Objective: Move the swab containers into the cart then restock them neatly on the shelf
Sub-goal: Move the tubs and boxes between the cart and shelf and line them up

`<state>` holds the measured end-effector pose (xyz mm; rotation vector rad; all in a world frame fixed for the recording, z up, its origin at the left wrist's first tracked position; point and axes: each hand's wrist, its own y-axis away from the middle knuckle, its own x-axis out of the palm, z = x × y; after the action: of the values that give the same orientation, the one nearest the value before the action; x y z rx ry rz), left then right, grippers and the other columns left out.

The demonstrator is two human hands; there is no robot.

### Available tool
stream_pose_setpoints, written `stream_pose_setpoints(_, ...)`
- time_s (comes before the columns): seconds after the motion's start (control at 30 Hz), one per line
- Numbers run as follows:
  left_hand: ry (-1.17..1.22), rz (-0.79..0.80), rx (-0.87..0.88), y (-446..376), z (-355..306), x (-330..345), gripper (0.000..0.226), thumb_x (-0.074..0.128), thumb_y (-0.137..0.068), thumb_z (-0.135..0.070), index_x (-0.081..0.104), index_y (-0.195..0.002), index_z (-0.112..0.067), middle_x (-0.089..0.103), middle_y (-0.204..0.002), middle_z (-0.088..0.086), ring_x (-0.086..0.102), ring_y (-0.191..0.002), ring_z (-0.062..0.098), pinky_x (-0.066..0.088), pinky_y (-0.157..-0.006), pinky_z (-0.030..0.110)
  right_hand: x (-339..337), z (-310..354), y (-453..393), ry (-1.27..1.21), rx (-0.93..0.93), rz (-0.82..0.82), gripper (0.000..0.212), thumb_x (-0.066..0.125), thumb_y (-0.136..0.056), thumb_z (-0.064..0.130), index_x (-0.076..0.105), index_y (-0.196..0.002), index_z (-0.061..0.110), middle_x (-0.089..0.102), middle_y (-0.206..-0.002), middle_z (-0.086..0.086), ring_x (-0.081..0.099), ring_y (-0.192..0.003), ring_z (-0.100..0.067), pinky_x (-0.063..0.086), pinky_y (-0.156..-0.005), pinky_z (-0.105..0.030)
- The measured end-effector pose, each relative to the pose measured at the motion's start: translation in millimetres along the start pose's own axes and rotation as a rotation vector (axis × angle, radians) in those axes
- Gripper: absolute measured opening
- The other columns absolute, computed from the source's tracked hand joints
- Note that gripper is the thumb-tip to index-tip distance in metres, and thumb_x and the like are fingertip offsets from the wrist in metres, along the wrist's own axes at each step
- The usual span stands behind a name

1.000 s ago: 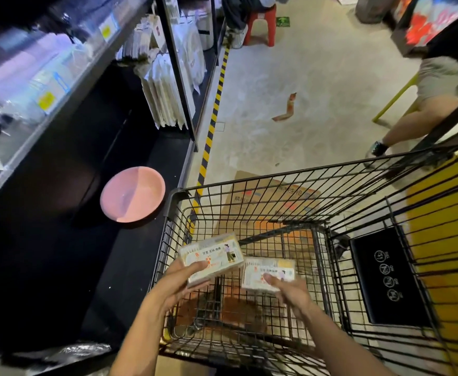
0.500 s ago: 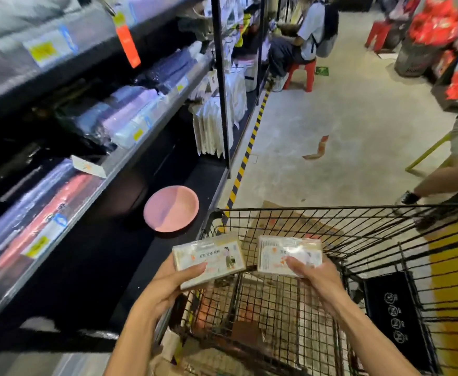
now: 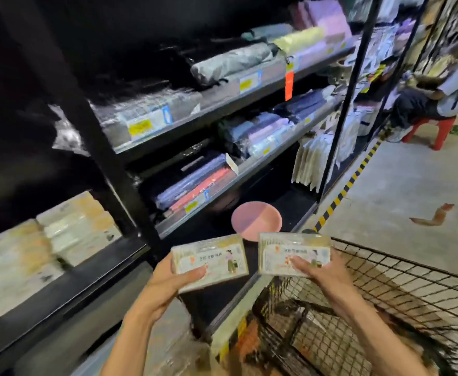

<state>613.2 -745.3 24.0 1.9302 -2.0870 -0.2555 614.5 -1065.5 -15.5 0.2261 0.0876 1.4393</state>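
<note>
Nearest, at 6 o'clock, two bare forearms rise into view. The left hand [image 3: 176,280] grasps a swab container [image 3: 210,263] from below, thumb curled over its printed face. The right hand [image 3: 321,272] grasps a second swab container [image 3: 294,253] the same way, thumb on the label. The two boxes sit side by side, just apart, each with its long axis running 9 to 3 o'clock, label faces tipped toward the camera and the print upside down.

At 4 o'clock, under the right hand, is the black wire cart [image 3: 385,294]; the right box is over its near corner, the left box outside it, over the dark bottom shelf [image 3: 290,202].

Just beyond the boxes at 12 o'clock a pink dish [image 3: 256,222] lies on that shelf. At 9 o'clock, blurred stacks of similar boxes [image 3: 40,240] fill a lower shelf behind a black upright post [image 3: 108,147]. Farther, at 12 to 1 o'clock, grey shelves [image 3: 222,107] hold folded wrapped textiles. At 2 o'clock, a seated person [image 3: 434,99] on a red stool [image 3: 436,128].
</note>
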Motion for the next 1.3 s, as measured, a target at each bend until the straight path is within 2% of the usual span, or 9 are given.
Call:
stream_pose_setpoints(0.17,0.033,-0.134,0.051,57.1,-4.8,-85.4,0.063,0.080,-0.063,-0.006,0.055,-0.121,-0.007,0.071,-0.109,0.008,0.068,-0.101,0.023,0.059,-0.077,0.029,97.6,7.1,17.5,0.061,-0.085,0.114,0.070,0.085,-0.051,0.042,0.061,-0.115,0.026,0.073,-0.104,0.008,0.069,-0.096,-0.010,0.054,-0.082,-0.033)
stream_pose_setpoints(0.27,0.036,-0.242,0.082,93.3,-5.6,-135.6,0.061,0.080,-0.062,-0.007,0.056,-0.118,-0.009,0.073,-0.107,0.005,0.069,-0.098,0.019,0.057,-0.071,0.023,156.5,6.9,32.2,0.072,-0.113,0.191,0.067,0.084,-0.053,0.040,0.061,-0.115,0.027,0.073,-0.100,0.014,0.069,-0.092,-0.004,0.054,-0.070,-0.019)
stream_pose_setpoints(0.4,0.021,-0.381,0.131,131.4,-1.6,-199.4,0.062,0.081,-0.065,-0.011,0.055,-0.120,-0.011,0.071,-0.112,0.004,0.067,-0.103,0.017,0.055,-0.078,0.024,230.6,1.4,45.6,0.085,-0.115,0.279,0.070,0.083,-0.054,0.037,0.061,-0.118,0.019,0.073,-0.106,0.002,0.069,-0.098,-0.015,0.055,-0.083,-0.035)
stream_pose_setpoints(0.53,0.028,-0.534,0.226,147.6,9.1,-241.6,0.058,0.082,-0.062,-0.015,0.055,-0.113,-0.020,0.073,-0.103,-0.007,0.069,-0.094,0.007,0.054,-0.068,0.016,285.4,-4.0,52.2,0.073,-0.106,0.324,0.071,0.084,-0.054,0.033,0.059,-0.119,0.017,0.073,-0.105,0.002,0.071,-0.094,-0.012,0.057,-0.071,-0.023)
stream_pose_setpoints(0.6,0.018,-0.619,0.257,146.3,17.6,-256.8,0.057,0.083,-0.066,-0.012,0.053,-0.114,-0.020,0.072,-0.105,-0.005,0.068,-0.093,0.004,0.053,-0.066,0.014,305.5,-6.7,52.8,0.069,-0.099,0.343,0.069,0.085,-0.056,0.030,0.060,-0.119,0.016,0.073,-0.106,0.000,0.071,-0.095,-0.014,0.058,-0.072,-0.024)
stream_pose_setpoints(0.83,-0.119,-0.739,0.362,121.9,43.2,-281.9,0.059,0.080,-0.071,-0.002,0.044,-0.116,-0.015,0.059,-0.113,-0.002,0.060,-0.095,-0.008,0.051,-0.073,0.013,347.6,-14.3,44.5,0.064,-0.066,0.403,0.074,0.085,-0.054,0.026,0.057,-0.121,0.014,0.071,-0.110,-0.005,0.069,-0.100,-0.021,0.055,-0.089,-0.044)
stream_pose_setpoints(1.03,-0.216,-0.680,0.331,101.5,59.7,-299.3,0.063,0.084,-0.068,-0.016,0.046,-0.118,-0.022,0.057,-0.119,-0.005,0.056,-0.109,0.001,0.048,-0.084,0.016,361.6,-18.2,32.4,0.065,-0.055,0.409,0.062,0.085,-0.053,0.025,0.060,-0.109,0.023,0.075,-0.098,0.003,0.071,-0.089,-0.011,0.056,-0.065,-0.019)
stream_pose_setpoints(1.2,-0.253,-0.716,0.317,85.2,66.4,-306.7,0.063,0.084,-0.069,-0.010,0.046,-0.116,-0.027,0.056,-0.118,-0.013,0.055,-0.104,-0.012,0.045,-0.080,0.005,361.1,-19.1,18.0,0.083,-0.047,0.415,0.056,0.084,-0.066,0.011,0.059,-0.115,0.017,0.073,-0.103,-0.001,0.071,-0.092,-0.012,0.056,-0.064,-0.017)
stream_pose_setpoints(1.3,-0.271,-0.767,0.293,81.1,68.9,-307.8,0.064,0.084,-0.069,-0.011,0.046,-0.119,-0.023,0.055,-0.115,-0.018,0.055,-0.104,-0.010,0.044,-0.078,0.004,360.0,-21.7,10.6,0.094,-0.034,0.409,0.056,0.084,-0.067,0.009,0.058,-0.117,0.016,0.072,-0.105,-0.002,0.070,-0.093,-0.013,0.056,-0.065,-0.018)
